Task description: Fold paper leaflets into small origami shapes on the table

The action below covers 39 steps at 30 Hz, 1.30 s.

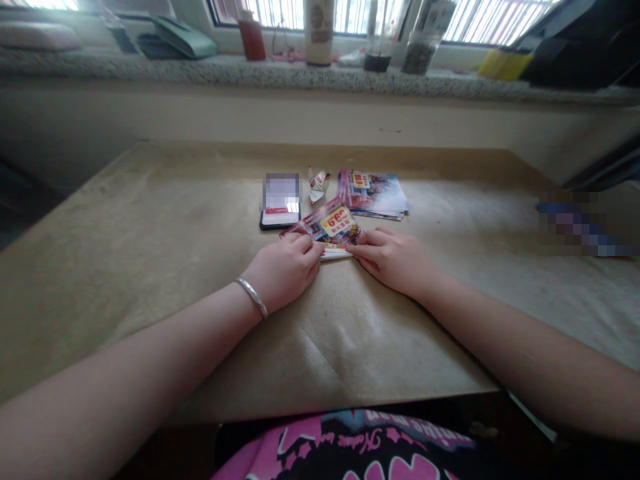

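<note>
My left hand [285, 270] and my right hand [393, 260] pinch opposite ends of a glossy red-and-yellow printed flyer [325, 227], which is folded along its near edge into a narrow strip. Both hands rest on brown kraft paper [165, 267] that covers the table. Just beyond the flyer lie a small folded paper piece [317, 185] and a stack of similar flyers [373, 193]. A black smartphone [280, 200] lies beyond my left hand, its screen blurred. A silver bangle [253, 297] circles my left wrist.
A blurred object [585, 223] lies at the table's right side. Beyond the far table edge, a speckled stone window sill [300, 77] holds a bottle [319, 33], jars and other items. A pink-and-black printed garment [345, 447] shows below the near edge.
</note>
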### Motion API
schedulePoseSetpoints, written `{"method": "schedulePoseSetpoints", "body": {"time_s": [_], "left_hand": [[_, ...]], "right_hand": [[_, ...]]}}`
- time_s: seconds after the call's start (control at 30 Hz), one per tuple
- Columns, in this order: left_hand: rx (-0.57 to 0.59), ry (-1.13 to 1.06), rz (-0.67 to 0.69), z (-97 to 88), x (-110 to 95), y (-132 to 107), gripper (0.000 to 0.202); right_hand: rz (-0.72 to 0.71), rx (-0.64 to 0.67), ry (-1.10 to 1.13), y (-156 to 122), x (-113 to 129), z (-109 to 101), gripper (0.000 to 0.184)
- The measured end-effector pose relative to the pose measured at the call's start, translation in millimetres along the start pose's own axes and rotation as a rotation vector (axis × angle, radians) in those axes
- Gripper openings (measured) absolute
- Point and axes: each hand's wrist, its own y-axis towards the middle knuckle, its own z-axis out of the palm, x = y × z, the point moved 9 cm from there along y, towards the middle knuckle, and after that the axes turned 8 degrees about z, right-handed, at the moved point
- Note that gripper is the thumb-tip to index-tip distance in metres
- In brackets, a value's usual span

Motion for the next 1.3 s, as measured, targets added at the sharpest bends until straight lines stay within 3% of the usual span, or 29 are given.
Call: {"method": "schedulePoseSetpoints", "body": {"time_s": [0.53, 0.77, 0.93, 1.3], "left_hand": [[0.037, 0.001, -0.017, 1.9, 1.8, -1.7, 0.034], [0.012, 0.001, 0.023, -2.1, -7.0, 1.2, 0.040], [0.083, -0.065, 0.043, 3.2, -9.1, 2.6, 0.049], [0.076, -0.089, 0.030, 5.1, -6.3, 0.2, 0.048]], "right_hand": [[-0.007, 0.002, -0.025, 0.3, 1.3, -1.0, 0.028], [0.012, 0.033, -0.019, 1.2, 0.2, 1.2, 0.029], [0.030, 0.046, -0.001, 0.2, -2.4, 1.5, 0.029], [0.176, 0.064, 0.145, -3.4, -30.3, -0.3, 0.017]]}}
